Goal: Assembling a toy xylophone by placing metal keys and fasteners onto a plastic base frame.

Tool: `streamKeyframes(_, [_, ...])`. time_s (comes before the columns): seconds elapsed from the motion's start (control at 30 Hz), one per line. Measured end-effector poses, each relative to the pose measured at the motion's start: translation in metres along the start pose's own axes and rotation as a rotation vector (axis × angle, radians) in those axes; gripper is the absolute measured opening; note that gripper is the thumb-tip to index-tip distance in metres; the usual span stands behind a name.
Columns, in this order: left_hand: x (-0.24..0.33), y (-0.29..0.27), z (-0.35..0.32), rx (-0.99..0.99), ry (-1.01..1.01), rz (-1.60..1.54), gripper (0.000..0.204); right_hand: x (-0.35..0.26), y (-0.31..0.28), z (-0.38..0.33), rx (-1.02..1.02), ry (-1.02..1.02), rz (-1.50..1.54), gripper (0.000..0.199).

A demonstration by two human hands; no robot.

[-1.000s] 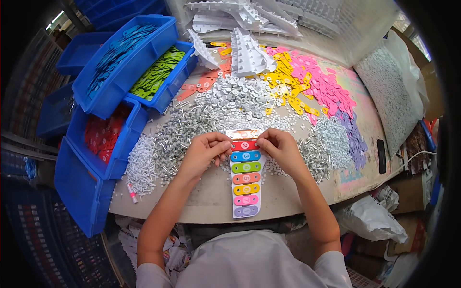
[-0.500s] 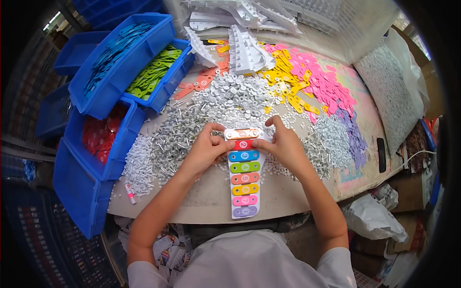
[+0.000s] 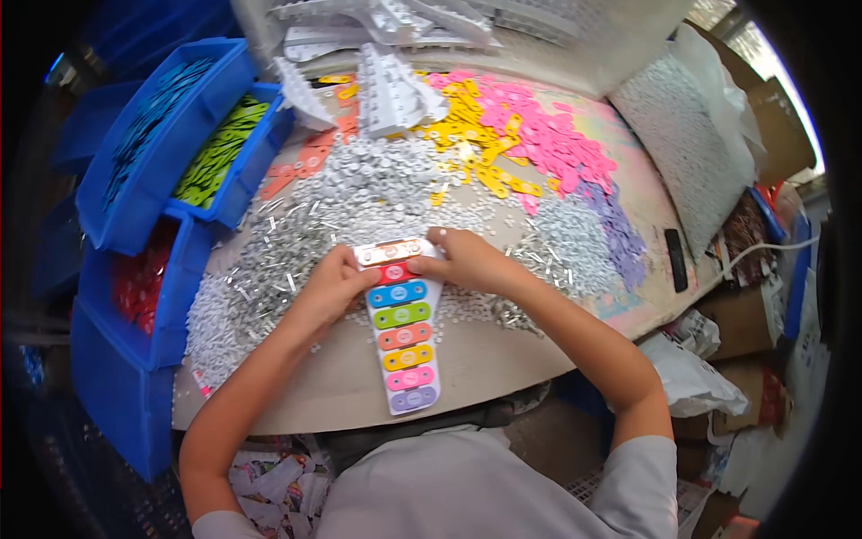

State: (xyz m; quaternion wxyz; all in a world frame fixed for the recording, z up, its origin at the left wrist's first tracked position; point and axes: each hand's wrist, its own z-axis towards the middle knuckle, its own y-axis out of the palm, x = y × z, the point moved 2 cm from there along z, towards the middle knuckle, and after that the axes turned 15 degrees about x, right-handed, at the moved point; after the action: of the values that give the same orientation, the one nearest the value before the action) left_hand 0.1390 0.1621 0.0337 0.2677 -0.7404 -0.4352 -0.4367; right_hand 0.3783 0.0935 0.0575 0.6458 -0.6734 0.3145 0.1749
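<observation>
Cluttered table (image 3: 503,355), hands (image 3: 334,286) gripping xylophone (image 3: 401,329)

The left hand (image 3: 332,286) and right hand (image 3: 469,260) cover both ends of the far silver bar (image 3: 391,251), the tiny white bits in the pile (image 3: 359,193) blur together, and the far-left blue bins (image 3: 153,135) get lost in the dark rim.

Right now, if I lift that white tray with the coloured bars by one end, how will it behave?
The white tray looks thin and moulded, so probably light and slightly bendy. Its coloured bars sit on top and might slip off if tilted.
</observation>
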Motion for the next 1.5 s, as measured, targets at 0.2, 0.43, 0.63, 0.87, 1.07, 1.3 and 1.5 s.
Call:
streamKeyframes(0.2, [-0.001,-0.005,-0.004,0.030,0.049,0.077,0.028,-0.008,0.007,-0.018,0.154,0.016,-0.003,0.067])
streamKeyframes(0.43, [-0.021,-0.016,-0.100,0.337,0.334,0.037,0.032,0.019,-0.052,-0.065,0.776,-0.033,-0.187,0.016])
streamKeyframes(0.63, [-0.053,-0.051,-0.156,0.586,0.387,0.251,0.011,0.117,-0.101,-0.120,0.785,0.052,-0.385,0.009])
streamKeyframes(0.87, [-0.042,-0.128,-0.162,1.066,0.678,0.668,0.008,0.120,-0.089,-0.116,0.749,0.095,-0.342,0.008])
streamKeyframes(1.07, [-0.036,-0.142,-0.150,1.038,0.729,0.901,0.010,0.118,-0.088,-0.119,0.873,0.175,-0.197,0.016])
streamKeyframes(1.3, [-0.036,-0.136,-0.130,1.059,0.733,1.074,0.009,0.099,-0.095,-0.129,0.993,0.218,-0.088,0.012])
streamKeyframes(1.5, [-0.030,-0.133,-0.122,1.033,0.716,1.110,0.007,0.011,-0.040,-0.104,0.862,-0.005,0.103,0.016])
